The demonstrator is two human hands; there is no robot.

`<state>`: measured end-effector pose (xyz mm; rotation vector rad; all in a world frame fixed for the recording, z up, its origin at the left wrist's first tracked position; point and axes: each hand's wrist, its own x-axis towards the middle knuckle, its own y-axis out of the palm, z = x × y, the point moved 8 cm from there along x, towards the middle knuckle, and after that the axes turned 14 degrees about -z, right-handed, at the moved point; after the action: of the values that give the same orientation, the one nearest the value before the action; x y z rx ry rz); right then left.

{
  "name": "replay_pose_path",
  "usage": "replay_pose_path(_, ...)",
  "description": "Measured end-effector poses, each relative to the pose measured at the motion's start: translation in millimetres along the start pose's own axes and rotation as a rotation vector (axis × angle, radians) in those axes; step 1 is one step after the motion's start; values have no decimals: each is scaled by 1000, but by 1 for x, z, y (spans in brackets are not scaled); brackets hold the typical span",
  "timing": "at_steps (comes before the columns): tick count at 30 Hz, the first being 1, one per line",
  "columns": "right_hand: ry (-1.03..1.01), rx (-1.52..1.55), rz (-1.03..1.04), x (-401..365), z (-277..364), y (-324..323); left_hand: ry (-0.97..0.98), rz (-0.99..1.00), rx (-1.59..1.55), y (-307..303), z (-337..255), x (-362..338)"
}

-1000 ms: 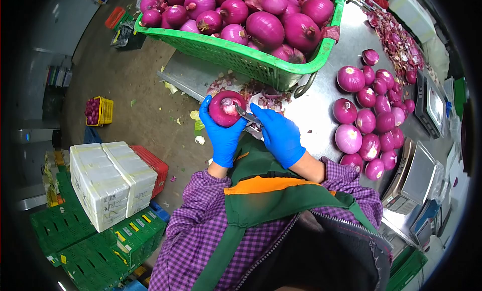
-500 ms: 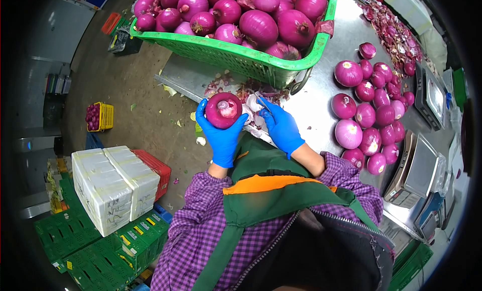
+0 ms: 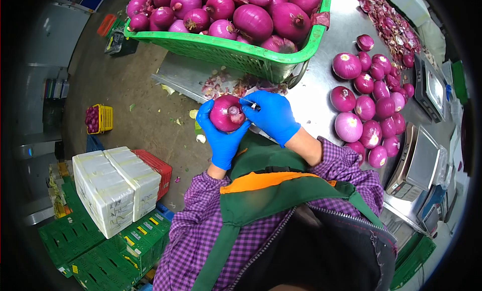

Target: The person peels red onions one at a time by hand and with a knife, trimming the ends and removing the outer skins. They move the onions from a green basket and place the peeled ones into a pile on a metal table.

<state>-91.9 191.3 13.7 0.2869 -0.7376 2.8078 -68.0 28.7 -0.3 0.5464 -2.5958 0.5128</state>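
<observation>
A large red onion [image 3: 224,115] rests in my left hand [image 3: 221,142], which wears a blue glove and has its fingers curled round the bulb. The onion's stubby neck faces up and to the right. My right hand [image 3: 275,117], also gloved in blue, is closed on a small knife [image 3: 249,103]. Most of the knife is hidden by the fingers; a short bit of blade shows against the onion's upper right side. Loose onion skins [image 3: 221,82] lie on the metal table [image 3: 181,75] just beyond my hands.
A green crate [image 3: 221,47] heaped with red onions stands on the table ahead. To the right are several onions [image 3: 370,109], a skin pile [image 3: 391,27] and scales [image 3: 414,163]. White foam boxes [image 3: 113,188] sit on green crates [image 3: 108,258] at lower left.
My right hand has moved left and up to the onion, bringing the knife against it. The onion has turned in my left hand, and a whitish skin piece by the right hand is no longer visible.
</observation>
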Motion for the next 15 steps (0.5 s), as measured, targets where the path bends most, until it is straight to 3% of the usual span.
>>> replay_pose_path(5,66,-132,-43,1,-14,0,-39,-17,-20,-3,3,-3)
replay_pose_path(9,180,-256,-6,-8,-79,6,-129,-3,-173,-11,-6,7)
replay_pose_path(11,287,-159,101,-18,-82,4,-587,36,-607,-1,8,4)
replay_pose_path(13,230,-169,122,-18,-65,0,-657,65,-701,-1,14,4)
replay_pose_path(15,-84,-33,-36,-18,-25,-17,-830,137,-824,6,21,-2)
